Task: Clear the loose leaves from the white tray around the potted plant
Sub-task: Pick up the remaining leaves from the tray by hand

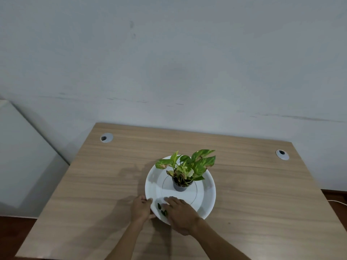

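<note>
Green loose leaves partly hidden under spread right hand; left hand grips white tray.

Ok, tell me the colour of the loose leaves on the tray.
Dark green leaves, on the white tray, between both hands. Head view, the only one.

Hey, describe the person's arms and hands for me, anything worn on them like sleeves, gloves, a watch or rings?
Both arms come in bare from the bottom edge of the picture; no sleeve shows on either forearm. The left hand and right hand wear no gloves. No watch, bracelet or band is visible at either wrist. No ring can be made out on the fingers, though they are small and a little blurred.
</note>
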The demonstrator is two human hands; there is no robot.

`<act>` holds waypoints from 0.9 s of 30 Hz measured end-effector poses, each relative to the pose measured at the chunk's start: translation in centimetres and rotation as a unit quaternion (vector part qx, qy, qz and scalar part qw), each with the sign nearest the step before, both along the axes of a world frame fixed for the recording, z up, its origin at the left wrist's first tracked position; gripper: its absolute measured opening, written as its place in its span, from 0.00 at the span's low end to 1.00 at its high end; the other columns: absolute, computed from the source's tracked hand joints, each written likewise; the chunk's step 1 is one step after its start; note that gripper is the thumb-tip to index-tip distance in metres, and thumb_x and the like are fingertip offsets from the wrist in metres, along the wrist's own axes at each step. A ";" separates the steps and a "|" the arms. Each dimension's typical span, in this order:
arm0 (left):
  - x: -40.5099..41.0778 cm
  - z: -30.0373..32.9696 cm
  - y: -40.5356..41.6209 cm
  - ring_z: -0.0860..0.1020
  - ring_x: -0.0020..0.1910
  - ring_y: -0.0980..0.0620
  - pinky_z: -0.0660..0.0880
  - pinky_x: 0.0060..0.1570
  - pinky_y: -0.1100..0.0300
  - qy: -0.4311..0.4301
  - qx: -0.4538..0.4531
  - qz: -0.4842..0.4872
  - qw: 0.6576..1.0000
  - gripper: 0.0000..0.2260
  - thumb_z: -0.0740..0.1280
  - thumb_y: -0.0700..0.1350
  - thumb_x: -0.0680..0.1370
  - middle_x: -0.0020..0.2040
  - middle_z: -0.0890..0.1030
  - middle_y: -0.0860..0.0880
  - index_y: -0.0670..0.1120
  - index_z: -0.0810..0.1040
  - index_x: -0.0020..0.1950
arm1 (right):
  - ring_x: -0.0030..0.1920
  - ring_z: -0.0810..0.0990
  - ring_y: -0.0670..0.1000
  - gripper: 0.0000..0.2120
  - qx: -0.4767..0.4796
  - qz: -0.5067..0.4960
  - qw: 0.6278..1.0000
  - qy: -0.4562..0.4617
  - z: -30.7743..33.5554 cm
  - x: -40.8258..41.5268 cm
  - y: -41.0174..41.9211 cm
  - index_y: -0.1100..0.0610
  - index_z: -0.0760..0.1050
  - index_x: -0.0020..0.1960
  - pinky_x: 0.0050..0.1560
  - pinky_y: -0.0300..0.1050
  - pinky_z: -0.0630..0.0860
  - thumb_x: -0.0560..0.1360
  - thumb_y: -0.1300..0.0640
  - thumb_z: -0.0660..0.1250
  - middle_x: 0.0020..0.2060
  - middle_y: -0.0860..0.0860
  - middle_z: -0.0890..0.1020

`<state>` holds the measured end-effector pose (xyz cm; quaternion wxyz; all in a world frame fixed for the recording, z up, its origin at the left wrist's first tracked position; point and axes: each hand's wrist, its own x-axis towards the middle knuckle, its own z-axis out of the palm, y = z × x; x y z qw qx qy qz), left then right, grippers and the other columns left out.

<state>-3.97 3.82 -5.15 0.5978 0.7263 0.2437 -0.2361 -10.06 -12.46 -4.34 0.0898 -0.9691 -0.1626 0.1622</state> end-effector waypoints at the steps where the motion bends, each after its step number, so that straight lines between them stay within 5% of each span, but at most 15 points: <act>1: 0.1 -0.2 0.0 0.82 0.41 0.38 0.82 0.31 0.47 -0.002 0.002 -0.001 1.000 0.06 0.67 0.37 0.77 0.45 0.81 0.35 0.34 0.74 0.47 | 0.73 0.63 0.62 0.26 -0.003 0.027 1.000 0.010 -0.4 0.5 0.5 0.58 0.63 0.72 0.69 0.58 0.66 0.76 0.52 0.49 0.73 0.59 0.65; 6: 0.2 -0.5 0.0 0.82 0.42 0.38 0.82 0.32 0.47 -0.013 -0.001 0.006 1.000 0.05 0.67 0.37 0.77 0.44 0.80 0.37 0.36 0.74 0.45 | 0.68 0.69 0.65 0.31 -0.019 0.095 0.995 0.039 -0.6 1.8 0.1 0.60 0.67 0.70 0.61 0.60 0.72 0.72 0.50 0.43 0.69 0.57 0.72; 9: -0.2 -0.4 0.0 0.82 0.41 0.40 0.82 0.30 0.51 -0.022 -0.006 0.009 1.000 0.05 0.66 0.37 0.77 0.43 0.80 0.38 0.35 0.74 0.47 | 0.68 0.69 0.62 0.31 -0.004 0.115 0.993 0.028 0.0 0.4 -1.8 0.57 0.72 0.67 0.64 0.59 0.71 0.73 0.50 0.42 0.68 0.54 0.74; 14: -0.2 0.1 0.0 0.81 0.39 0.43 0.82 0.31 0.50 -0.020 -0.013 0.009 1.000 0.05 0.66 0.37 0.78 0.42 0.79 0.40 0.36 0.74 0.45 | 0.75 0.57 0.52 0.23 0.117 -0.085 0.989 0.008 0.4 -1.4 -4.7 0.46 0.62 0.74 0.72 0.50 0.63 0.80 0.47 0.55 0.76 0.49 0.61; 19: 0.1 0.3 -0.1 0.81 0.38 0.43 0.82 0.34 0.47 -0.023 0.005 0.010 1.000 0.05 0.66 0.37 0.77 0.41 0.79 0.41 0.38 0.73 0.43 | 0.69 0.63 0.55 0.30 0.098 -0.179 0.974 0.103 0.4 -1.0 -4.5 0.47 0.61 0.74 0.66 0.51 0.69 0.76 0.41 0.63 0.69 0.53 0.63; 27: 0.1 -0.2 -0.3 0.81 0.39 0.42 0.82 0.34 0.46 -0.025 0.016 0.015 0.999 0.04 0.66 0.38 0.77 0.41 0.78 0.42 0.38 0.73 0.44 | 0.60 0.72 0.59 0.22 0.138 -0.211 0.959 0.133 -1.1 0.2 -0.5 0.52 0.67 0.72 0.62 0.48 0.70 0.78 0.53 0.63 0.61 0.58 0.68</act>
